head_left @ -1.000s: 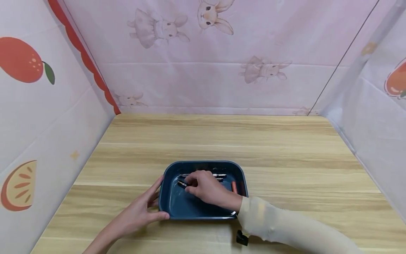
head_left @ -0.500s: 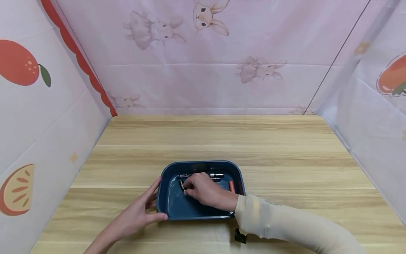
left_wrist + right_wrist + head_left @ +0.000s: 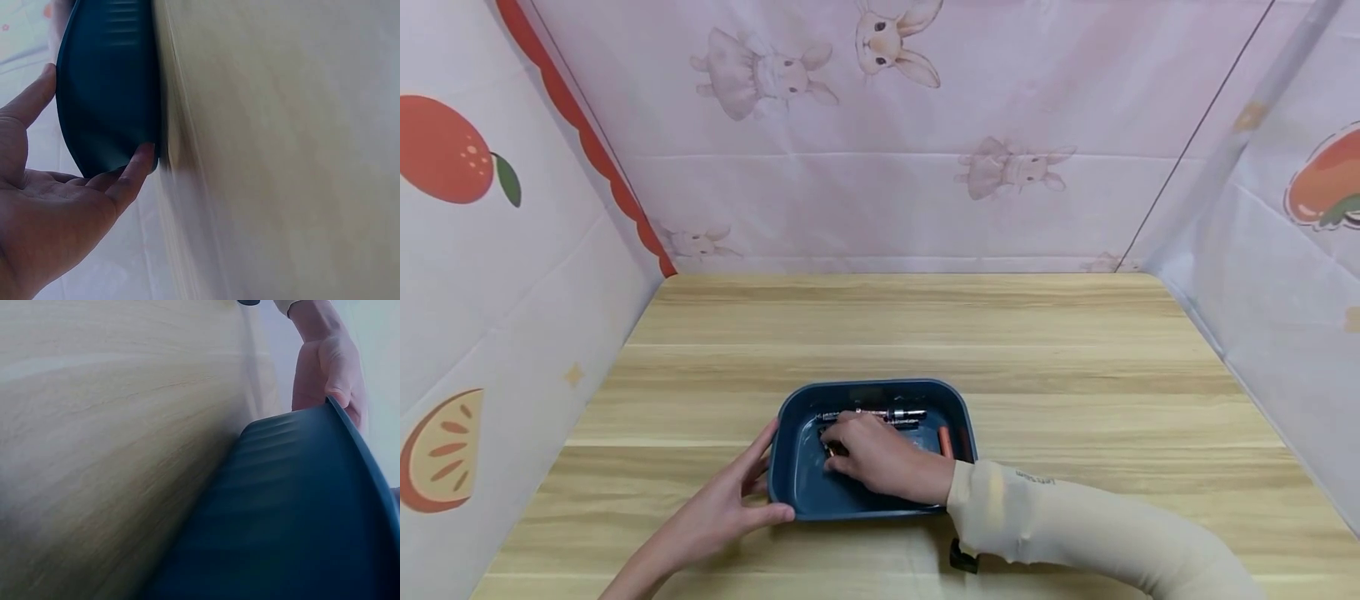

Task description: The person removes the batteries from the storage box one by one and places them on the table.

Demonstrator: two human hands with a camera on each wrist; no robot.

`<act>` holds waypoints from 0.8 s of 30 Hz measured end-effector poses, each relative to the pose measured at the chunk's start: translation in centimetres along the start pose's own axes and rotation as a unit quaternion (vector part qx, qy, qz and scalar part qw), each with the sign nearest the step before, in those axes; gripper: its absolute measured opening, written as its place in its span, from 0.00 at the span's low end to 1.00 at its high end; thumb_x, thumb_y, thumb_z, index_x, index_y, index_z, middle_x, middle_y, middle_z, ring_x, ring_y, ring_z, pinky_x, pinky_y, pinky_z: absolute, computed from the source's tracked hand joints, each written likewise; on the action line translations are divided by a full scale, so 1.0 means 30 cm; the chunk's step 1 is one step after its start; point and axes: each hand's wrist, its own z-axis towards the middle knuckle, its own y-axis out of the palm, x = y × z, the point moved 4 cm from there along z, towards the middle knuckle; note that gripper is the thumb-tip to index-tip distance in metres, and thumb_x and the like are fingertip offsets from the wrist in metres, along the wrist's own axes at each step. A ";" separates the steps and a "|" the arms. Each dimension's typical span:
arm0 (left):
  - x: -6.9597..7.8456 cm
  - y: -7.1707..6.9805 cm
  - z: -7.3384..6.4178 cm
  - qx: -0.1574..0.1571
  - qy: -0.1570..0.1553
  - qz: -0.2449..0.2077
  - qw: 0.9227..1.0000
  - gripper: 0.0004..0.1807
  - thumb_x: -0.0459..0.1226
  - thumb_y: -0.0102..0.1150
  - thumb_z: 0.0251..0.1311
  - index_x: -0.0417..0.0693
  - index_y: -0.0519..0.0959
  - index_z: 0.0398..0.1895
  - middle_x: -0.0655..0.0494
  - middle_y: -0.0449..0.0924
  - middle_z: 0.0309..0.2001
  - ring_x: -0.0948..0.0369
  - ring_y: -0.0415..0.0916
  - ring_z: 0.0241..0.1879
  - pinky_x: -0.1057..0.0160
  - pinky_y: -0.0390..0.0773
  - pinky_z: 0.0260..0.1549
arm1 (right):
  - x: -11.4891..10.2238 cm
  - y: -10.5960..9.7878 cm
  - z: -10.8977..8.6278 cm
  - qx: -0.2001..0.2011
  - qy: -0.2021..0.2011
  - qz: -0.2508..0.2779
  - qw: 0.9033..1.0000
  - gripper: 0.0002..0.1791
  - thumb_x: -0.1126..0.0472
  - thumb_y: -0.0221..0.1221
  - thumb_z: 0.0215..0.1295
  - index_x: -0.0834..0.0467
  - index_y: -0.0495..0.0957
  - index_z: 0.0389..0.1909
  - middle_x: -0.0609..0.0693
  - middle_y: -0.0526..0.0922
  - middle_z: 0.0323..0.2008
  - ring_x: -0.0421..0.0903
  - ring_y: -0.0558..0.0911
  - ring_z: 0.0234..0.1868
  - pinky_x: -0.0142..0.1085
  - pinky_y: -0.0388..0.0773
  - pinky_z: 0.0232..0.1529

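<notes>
A dark blue rectangular tray [image 3: 808, 500] stands on the wooden table. My left hand [image 3: 726, 504] steadies its left end, thumb against the near corner and fairly straight fingers along the outer wall. In the left wrist view, the thumb touches the tray's rim and a finger lies low on its outside. Inside the tray, my right hand [image 3: 883, 454] pinches a short black-and-gold cylinder [image 3: 832, 450], perhaps a battery, mostly hidden by the fingers. Several dark cylinders [image 3: 908, 415] with silvery parts lie along the far wall. An orange cylinder [image 3: 945, 442] lies at the right end.
A small black object [image 3: 964, 557] shows beneath the right sleeve [image 3: 1045, 517], by the near side of the tray. The wooden tabletop [image 3: 910, 325] extends around the tray. Printed cloth walls [image 3: 865, 208] enclose the back and both sides.
The right hand has shifted slightly left inside the tray, and the short cylinder has turned from slanting to more upright in the head view. The left hand keeps its place on the tray.
</notes>
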 end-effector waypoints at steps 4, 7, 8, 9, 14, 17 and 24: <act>0.000 -0.003 0.000 -0.001 -0.003 -0.004 1.000 0.60 0.43 0.74 0.62 0.51 0.39 0.85 0.34 0.42 0.81 0.36 0.61 0.73 0.52 0.75 0.64 | -0.005 0.005 0.002 -0.003 -0.014 -0.017 1.000 0.14 0.58 0.69 0.69 0.57 0.86 0.53 0.47 0.84 0.46 0.34 0.79 0.41 0.23 0.77 0.40; 0.002 -0.003 0.000 -0.005 0.001 -0.004 1.000 0.60 0.43 0.73 0.62 0.51 0.39 0.85 0.34 0.41 0.81 0.36 0.60 0.73 0.53 0.75 0.64 | -0.006 0.011 0.003 -0.002 -0.024 -0.030 0.999 0.10 0.58 0.69 0.69 0.55 0.88 0.47 0.45 0.83 0.42 0.33 0.78 0.39 0.21 0.76 0.38; 0.002 -0.003 0.000 -0.006 0.003 -0.005 1.000 0.60 0.42 0.73 0.62 0.50 0.38 0.85 0.34 0.41 0.81 0.35 0.60 0.73 0.53 0.75 0.64 | -0.006 0.013 0.004 0.000 -0.027 -0.035 0.999 0.07 0.58 0.70 0.68 0.55 0.88 0.44 0.44 0.83 0.40 0.32 0.78 0.37 0.21 0.76 0.37; 0.003 -0.003 0.000 -0.007 0.003 -0.005 1.000 0.60 0.42 0.73 0.63 0.50 0.38 0.85 0.34 0.40 0.82 0.35 0.60 0.73 0.52 0.74 0.64 | -0.007 0.012 0.004 0.003 -0.029 -0.036 0.999 0.05 0.60 0.70 0.67 0.54 0.89 0.41 0.44 0.82 0.38 0.32 0.78 0.36 0.21 0.76 0.36; 0.001 0.000 0.001 0.002 -0.006 -0.003 1.000 0.60 0.43 0.74 0.62 0.53 0.40 0.85 0.36 0.41 0.82 0.36 0.61 0.73 0.52 0.75 0.64 | -0.001 0.014 0.007 0.007 -0.014 -0.018 1.000 0.05 0.69 0.68 0.65 0.56 0.85 0.34 0.44 0.82 0.33 0.33 0.76 0.32 0.21 0.75 0.32; 0.000 0.002 -0.001 0.006 -0.007 -0.001 1.000 0.59 0.43 0.74 0.61 0.54 0.41 0.85 0.37 0.42 0.82 0.36 0.61 0.73 0.52 0.75 0.64 | 0.005 0.015 0.009 -0.008 0.018 0.021 1.000 0.06 0.72 0.66 0.66 0.59 0.85 0.40 0.44 0.81 0.31 0.33 0.76 0.29 0.21 0.75 0.29; 0.000 0.005 -0.001 0.005 0.004 0.000 1.000 0.58 0.43 0.73 0.63 0.54 0.41 0.85 0.37 0.44 0.82 0.37 0.63 0.72 0.53 0.75 0.63 | 0.005 -0.009 0.009 0.001 0.033 0.115 0.993 0.10 0.70 0.66 0.67 0.63 0.87 0.47 0.45 0.83 0.31 0.33 0.76 0.28 0.25 0.76 0.30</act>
